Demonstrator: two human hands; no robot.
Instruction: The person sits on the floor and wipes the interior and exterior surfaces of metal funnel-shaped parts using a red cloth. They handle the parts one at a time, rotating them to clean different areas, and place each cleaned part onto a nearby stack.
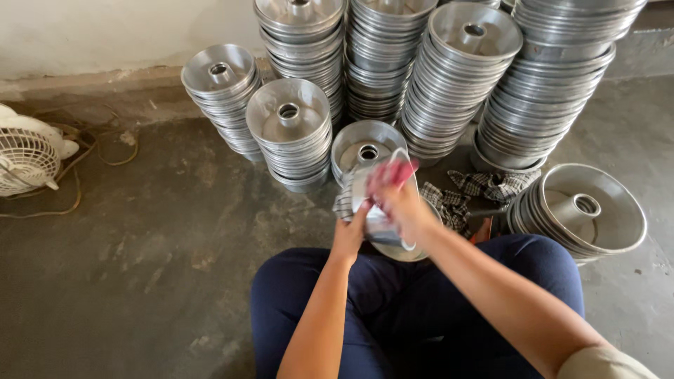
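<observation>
Concrete floor [140, 267], grey, stained and rough, fills the lower and left part of the frame, meeting a pale wall at the top. Stacks of ring-shaped metal pans [463, 77] with central tubes crowd the upper middle and right: thin, dull-silver aluminium, round, nested tightly so their rims form ribbed columns. A shorter stack [288, 133] stands left of centre, and another stack [590, 210] leans tilted at the right edge. A white fan [28, 154] with a wire grille sits at the far left, cords trailing beside it. A checked cloth [484, 186] lies crumpled on the floor right of centre.

At the middle of the frame, above dark blue trousers, the left hand [351, 231] grips the edge of a single pan [382, 221], fingers curled closed round its rim. The right hand [400, 200] is blurred, closed on a reddish rag [393, 172] pressed against that pan. Judging by the stacks, many pans stand finished or waiting; which stacks are which cannot be told, and the pan in hand appears partway through being wiped.
</observation>
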